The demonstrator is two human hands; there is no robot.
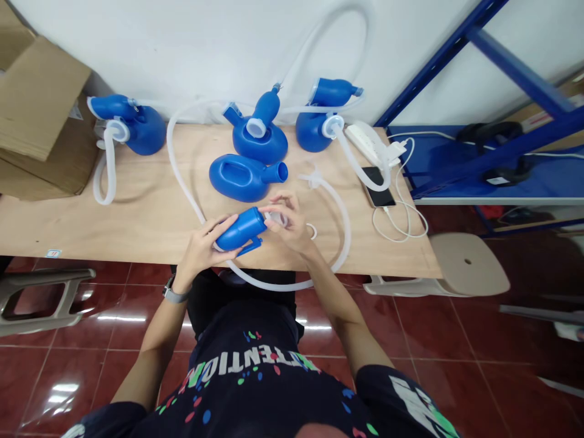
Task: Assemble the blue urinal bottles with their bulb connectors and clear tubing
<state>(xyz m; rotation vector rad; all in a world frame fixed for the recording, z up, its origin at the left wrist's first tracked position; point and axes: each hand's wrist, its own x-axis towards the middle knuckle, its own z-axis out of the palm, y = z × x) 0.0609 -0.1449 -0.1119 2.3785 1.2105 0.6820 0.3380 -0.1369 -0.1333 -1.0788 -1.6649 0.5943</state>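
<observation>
My left hand (199, 248) is wrapped round a blue plastic urinal head (241, 229), held tilted above the front of the table. A small blue arm or clip juts from its lower side. At its right end, my right hand (294, 226) pinches a translucent white cap-like piece (276, 218); whether the two parts touch I cannot tell. Just beyond my hands lies a blue urinal bottle (244, 185) with a looped handle, its open neck pointing right. A long translucent hose (345, 225) curves round my right hand and past the table's front edge.
Along the wall stand several blue urinal bottles with heads and hoses: one at left (148, 131), one mid-table (262, 143), one at right (312, 131). A power strip (365, 143) and phone (381, 196) lie right. A cardboard box (45, 146) fills the left end.
</observation>
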